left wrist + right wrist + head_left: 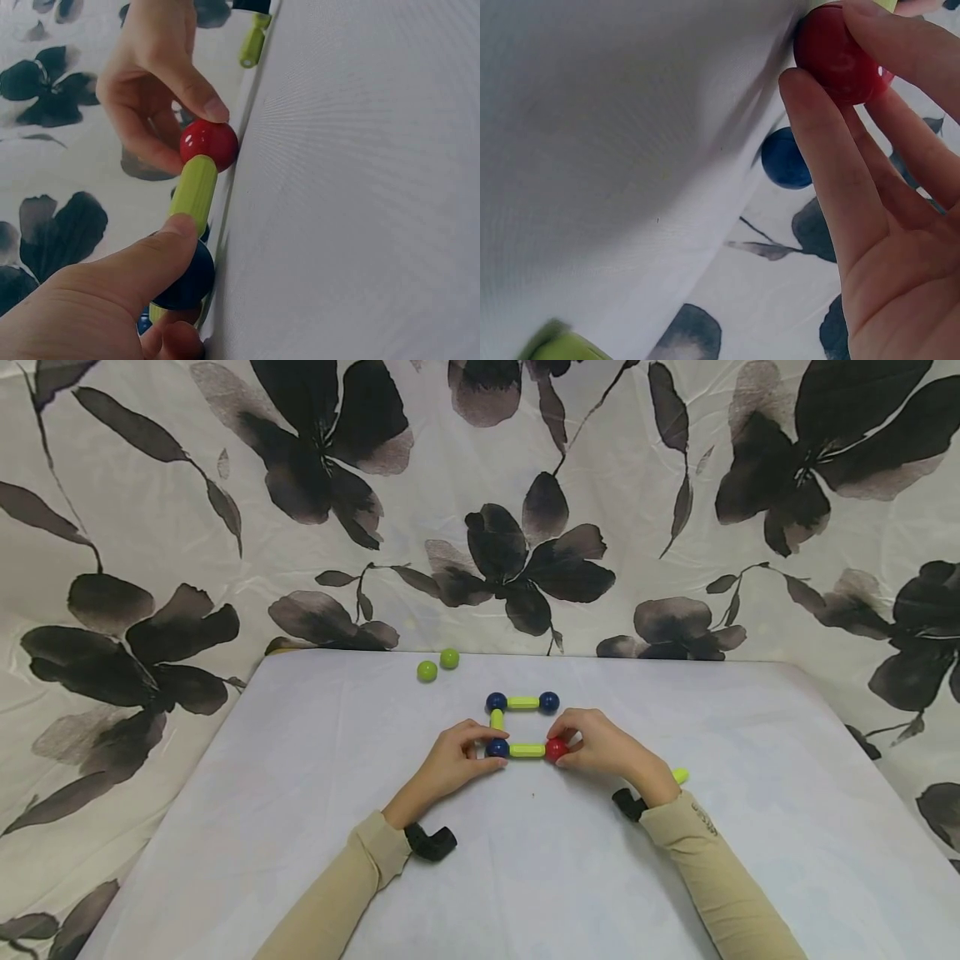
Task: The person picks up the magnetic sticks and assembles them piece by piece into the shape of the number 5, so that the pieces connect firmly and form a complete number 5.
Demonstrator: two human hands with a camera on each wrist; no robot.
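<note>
Seating the red ball (556,749) squarely on the near yellow-green rod (527,750) looks like the step in hand: best to press straight along the rod toward 9 o'clock, bracing the near blue ball (497,748) so that the upright rod (497,719), running to 12 o'clock from it, doesn't swing. The left hand (454,752) pinches that blue ball, thumb and fingers parted about the ball's width; the right hand (603,746) pinches the red ball likewise, at 3 o'clock from the blue, apparently touching the rod's end. Light pressure should suit, since the far-right blue ball (549,702), at 12 o'clock from the red, belongs to the same table-top frame.
</note>
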